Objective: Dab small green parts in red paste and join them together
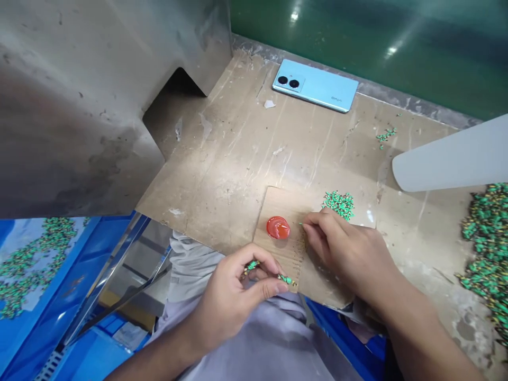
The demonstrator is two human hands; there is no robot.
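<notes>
My left hand [242, 293] is closed, with a small green-and-gold piece [284, 279] between thumb and fingertips. More such pieces [253, 265] sit in the curl of its fingers. Over the right edge of a cardboard rectangle [273, 203], my right hand [341, 243] is closed in a pinch; a tiny green tip shows at its fingertips, the rest hidden. On the cardboard, between both hands, lies a small round red dish [278, 227] with a glossy surface. Just beyond my right hand is a little pile of green pieces [338, 205]. Tiny marks or bits line the cardboard's right side.
A big heap of green-and-gold pieces [486, 254] covers the right side. A light blue phone [317, 85] lies at the back. A grey rounded arm [452, 159] reaches in from the right. Sheet metal [79, 106] stands at left, above a blue tray [87, 270] with more pieces.
</notes>
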